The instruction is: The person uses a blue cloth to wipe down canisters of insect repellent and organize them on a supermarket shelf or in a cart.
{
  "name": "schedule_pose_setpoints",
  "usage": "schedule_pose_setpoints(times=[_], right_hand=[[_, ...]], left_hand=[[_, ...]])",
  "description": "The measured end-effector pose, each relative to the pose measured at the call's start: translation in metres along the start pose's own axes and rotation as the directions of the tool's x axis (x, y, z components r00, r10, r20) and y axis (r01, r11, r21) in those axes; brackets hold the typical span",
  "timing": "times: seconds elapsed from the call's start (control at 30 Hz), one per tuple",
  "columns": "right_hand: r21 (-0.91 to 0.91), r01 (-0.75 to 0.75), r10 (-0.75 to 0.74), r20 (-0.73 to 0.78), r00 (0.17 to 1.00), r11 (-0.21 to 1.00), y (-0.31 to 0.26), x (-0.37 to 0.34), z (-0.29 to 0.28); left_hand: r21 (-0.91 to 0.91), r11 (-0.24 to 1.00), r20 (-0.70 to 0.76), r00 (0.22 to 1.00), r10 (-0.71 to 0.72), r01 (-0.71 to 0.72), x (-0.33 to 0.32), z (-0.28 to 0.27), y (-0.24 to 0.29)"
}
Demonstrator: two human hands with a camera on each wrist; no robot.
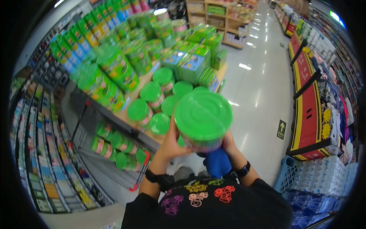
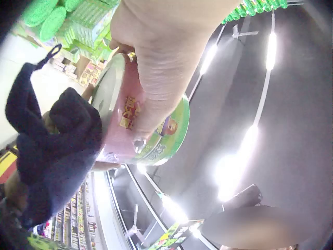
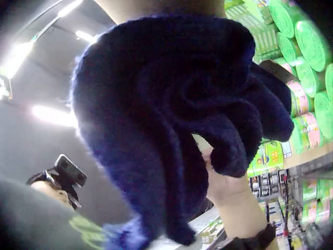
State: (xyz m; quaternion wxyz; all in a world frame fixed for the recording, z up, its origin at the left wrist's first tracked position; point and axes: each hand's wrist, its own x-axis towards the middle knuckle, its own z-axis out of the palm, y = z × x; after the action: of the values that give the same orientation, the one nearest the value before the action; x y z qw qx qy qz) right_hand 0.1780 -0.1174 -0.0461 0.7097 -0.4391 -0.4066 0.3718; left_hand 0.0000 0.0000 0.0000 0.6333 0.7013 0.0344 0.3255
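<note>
Two bare hands raise one green-lidded tub point(image 1: 204, 114) in front of the near corner of the display table point(image 1: 142, 131), its green lid facing the head camera. The left hand point(image 1: 172, 147) is clamped on the tub, its thumb lying along the pink and green side in the left wrist view; the right hand point(image 1: 230, 147) is clamped on the opposite side, most of its fingers concealed. A dark-blue knitted cloth point(image 1: 218, 163) hangs beside the right hand, below the tub, and fills much of the right wrist view. A black T-shirt point(image 1: 228, 206) with coloured cartoon prints lies nearest, below both forearms.

Near edge of the display table: a group of shorter green-lidded tubs point(image 1: 150, 91), several with pink labels visible. Left of the table and lower, a wire shopping cart point(image 1: 133, 187) with red corners; more green and pink tubs point(image 1: 122, 160) lie by it. Right of the table, across the aisle: packs of bottles point(image 1: 316, 177) next to a blue crate point(image 1: 288, 175), then red and yellow bins point(image 1: 309, 118) bearing clothing. Farther back on the table: stacked green boxes point(image 1: 190, 63) and larger green containers point(image 1: 118, 66). Beyond the table: wooden shelves point(image 1: 221, 17).
</note>
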Motion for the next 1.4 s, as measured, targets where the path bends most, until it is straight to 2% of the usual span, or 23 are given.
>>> schedule_pose_setpoints(times=[0.03, 0.07, 0.1, 0.13, 0.2, 0.3, 0.4, 0.5, 0.6, 0.73, 0.8, 0.9, 0.93, 1.0, 1.07, 1.1, 1.2, 1.27, 1.3, 1.33, 1.4], right_hand=[[0.006, -0.063, 0.063, 0.001, 0.998, 0.998, -0.005, -0.021, 0.002], [0.023, -0.103, 0.102, 0.036, 0.994, 0.994, 0.013, 0.004, 0.008], [0.037, -0.143, 0.141, 0.071, 0.987, 0.989, 0.031, 0.028, 0.015], [0.062, -0.193, 0.187, 0.092, 0.978, 0.979, 0.039, 0.024, 0.029], [0.062, -0.207, 0.199, 0.117, 0.973, 0.976, 0.045, 0.037, 0.044], [-0.254, -0.176, 0.206, 0.097, 0.974, 0.951, 0.064, 0.058, 0.049], [-0.6, -0.079, 0.15, 0.069, 0.986, 0.796, 0.045, 0.065, 0.078], [-0.714, -0.035, 0.187, 0.135, 0.973, 0.699, 0.068, 0.07, 0.086], [-0.728, -0.229, 0.477, 0.152, 0.866, 0.647, 0.073, 0.066, 0.099], [-0.762, -0.231, 0.563, 0.204, 0.801, 0.605, 0.1, 0.064, 0.104], [-0.767, -0.11, 0.487, 0.283, 0.827, 0.632, 0.109, 0.076, 0.107], [-0.745, 0.032, 0.387, 0.383, 0.839, 0.666, 0.122, 0.108, 0.11], [-0.734, 0.069, 0.361, 0.411, 0.837, 0.676, 0.127, 0.119, 0.11], [-0.774, -0.007, 0.495, 0.398, 0.773, 0.634, 0.141, 0.143, 0.109], [-0.814, -0.034, 0.596, 0.396, 0.698, 0.58, 0.152, 0.166, 0.112], [-0.803, 0.027, 0.551, 0.433, 0.713, 0.596, 0.161, 0.174, 0.109], [-0.733, 0.203, 0.4, 0.556, 0.729, 0.649, 0.2, 0.199, 0.102], [-0.737, 0.182, 0.451, 0.568, 0.688, 0.65, 0.213, 0.219, 0.099], [-0.741, 0.175, 0.476, 0.574, 0.666, 0.649, 0.217, 0.226, 0.099], [-0.707, 0.24, 0.415, 0.617, 0.669, 0.665, 0.222, 0.23, 0.098], [-0.732, 0.247, 0.454, 0.612, 0.647, 0.635, 0.221, 0.238, 0.092]], left_hand=[[-0.035, 0.993, -0.085, 0.989, -0.118, 0.115, -0.011, 0.009, 0.0], [0.019, 0.99, -0.128, 0.982, -0.139, 0.142, -0.012, 0.012, 0.001], [-0.019, 0.993, -0.171, 0.978, -0.118, 0.117, -0.007, -0.038, -0.027], [-0.088, 0.98, -0.207, 0.958, -0.196, 0.181, -0.025, -0.045, -0.023], [-0.139, 0.976, -0.251, 0.947, -0.2, 0.17, -0.032, -0.062, -0.028], [-0.257, 0.962, -0.327, 0.928, -0.18, 0.096, -0.038, -0.074, -0.04], [-0.278, 0.954, -0.356, 0.91, -0.211, 0.112, -0.047, -0.095, -0.045], [-0.377, 0.908, -0.353, 0.878, -0.322, 0.182, -0.064, -0.116, -0.054], [-0.007, 0.936, -0.329, 0.884, -0.333, 0.351, -0.085, -0.139, -0.075], [0.067, 0.892, -0.305, 0.861, -0.407, 0.446, -0.1, -0.154, -0.078], [0.134, 0.872, -0.325, 0.853, -0.409, 0.47, -0.102, -0.158, -0.077], [0.13, 0.868, -0.401, 0.826, -0.396, 0.479, -0.096, -0.162, -0.086], [0.154, 0.874, -0.45, 0.821, -0.352, 0.46, -0.096, -0.162, -0.095], [0.216, 0.878, -0.545, 0.799, -0.254, 0.427, -0.096, -0.165, -0.113], [0.226, 0.835, -0.612, 0.74, -0.28, 0.502, -0.092, -0.164, -0.126], [0.224, 0.81, -0.646, 0.705, -0.293, 0.542, -0.091, -0.161, -0.133], [0.259, 0.79, -0.705, 0.668, -0.239, 0.556, -0.081, -0.162, -0.153], [0.179, 0.79, -0.729, 0.618, -0.294, 0.586, -0.068, -0.163, -0.158], [0.181, 0.786, -0.738, 0.61, -0.289, 0.591, -0.064, -0.163, -0.163], [0.183, 0.782, -0.747, 0.602, -0.284, 0.596, -0.061, -0.162, -0.168], [0.259, 0.755, -0.762, 0.607, -0.223, 0.602, -0.067, -0.153, -0.192]])
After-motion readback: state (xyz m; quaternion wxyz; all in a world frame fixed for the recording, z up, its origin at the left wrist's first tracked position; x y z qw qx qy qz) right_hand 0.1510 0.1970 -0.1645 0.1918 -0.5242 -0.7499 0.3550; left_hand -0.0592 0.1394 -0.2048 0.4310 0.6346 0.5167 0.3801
